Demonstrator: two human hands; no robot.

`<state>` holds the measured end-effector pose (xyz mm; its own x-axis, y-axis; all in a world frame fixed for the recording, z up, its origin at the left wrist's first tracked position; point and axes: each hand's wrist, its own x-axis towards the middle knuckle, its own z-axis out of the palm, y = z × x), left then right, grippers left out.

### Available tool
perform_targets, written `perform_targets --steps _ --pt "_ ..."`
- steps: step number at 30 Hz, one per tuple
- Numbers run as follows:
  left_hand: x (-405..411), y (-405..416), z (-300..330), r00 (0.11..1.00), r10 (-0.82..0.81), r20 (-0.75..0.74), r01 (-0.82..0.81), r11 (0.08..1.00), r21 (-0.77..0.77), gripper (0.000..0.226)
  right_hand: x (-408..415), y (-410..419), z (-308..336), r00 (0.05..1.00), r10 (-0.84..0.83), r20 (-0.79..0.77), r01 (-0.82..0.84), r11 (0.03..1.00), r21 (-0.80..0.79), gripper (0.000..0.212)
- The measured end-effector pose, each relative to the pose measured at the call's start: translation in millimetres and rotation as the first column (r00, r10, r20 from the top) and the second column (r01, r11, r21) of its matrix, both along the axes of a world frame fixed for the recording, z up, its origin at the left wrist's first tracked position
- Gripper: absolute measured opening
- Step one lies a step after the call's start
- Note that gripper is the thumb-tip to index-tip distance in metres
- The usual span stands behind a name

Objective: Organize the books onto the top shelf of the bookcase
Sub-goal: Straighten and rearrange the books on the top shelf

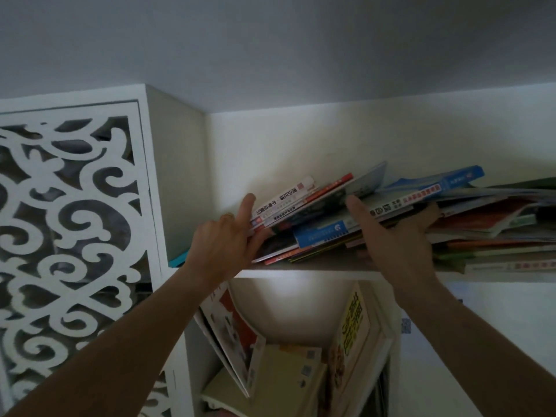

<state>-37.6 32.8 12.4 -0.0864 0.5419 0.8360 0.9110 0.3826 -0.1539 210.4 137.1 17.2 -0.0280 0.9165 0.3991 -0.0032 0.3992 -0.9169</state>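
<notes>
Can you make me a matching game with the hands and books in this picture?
Things:
1. left hand
2. right hand
3. blue-spined book
4. yellow-lettered book

Places:
A. leaning upright in the lower compartment
B. at the left end of the pile, index finger raised against the white spines
C. lying flat in the pile, between the two hands
D. thumb on top of the pile, fingers tucked in among the books

Pairs: 1-B, 2-D, 3-C, 4-A
</notes>
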Motion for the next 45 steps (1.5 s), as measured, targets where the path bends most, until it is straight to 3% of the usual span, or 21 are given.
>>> perform_targets --steps 5,10,14,20,26,29,35,40,42,45 --pt "-1 -2 1 0.999 -0.022 -0.047 0.020 0.998 -0.058 0.072 -28 0 1 0.991 0.119 -0.069 -0.121 0.992 -0.030 0.155" --pt "-5 -1 4 0.993 -0.063 -0.099 0.058 0.997 -0.051 0.054 -44 -21 6 0.993 0.117 0.023 -0.118 0.991 0.058 0.133" --pt "-4 -4 17 0.995 -0.088 -0.036 0.089 0.996 0.030 0.046 -68 -34 12 0.995 0.070 0.072 -0.086 0.963 0.254 0.136" --pt "-4 -11 30 0.989 -0.066 0.134 0.039 0.980 0.196 0.050 -108 -45 31 0.965 0.143 0.219 -0.218 0.904 0.369 0.143" --pt "-4 -24 37 0.944 -0.142 0.297 0.042 0.947 0.317 0.039 -140 -44 48 0.915 0.200 0.351 -0.346 0.837 0.424 0.136" --pt "-6 -29 39 0.917 -0.182 0.355 0.030 0.919 0.394 0.038 -146 -40 47 0.881 0.285 0.378 -0.446 0.767 0.461 0.133" --pt "-7 -32 40 0.885 -0.210 0.415 -0.011 0.883 0.470 0.042 -163 -46 48 0.863 0.338 0.375 -0.490 0.740 0.460 0.135" --pt "-7 -35 38 0.863 -0.263 0.432 0.052 0.896 0.441 0.037 -168 -50 37 0.911 0.342 0.232 -0.388 0.901 0.194 0.150" --pt "-7 -36 37 0.851 -0.296 0.434 0.111 0.909 0.403 0.035 -168 -52 31 0.916 0.361 0.175 -0.377 0.923 0.071 0.147" --pt "-3 -37 34 0.847 -0.329 0.418 0.188 0.920 0.345 0.035 -158 -46 21 0.946 0.312 0.086 -0.306 0.949 -0.082 0.160"
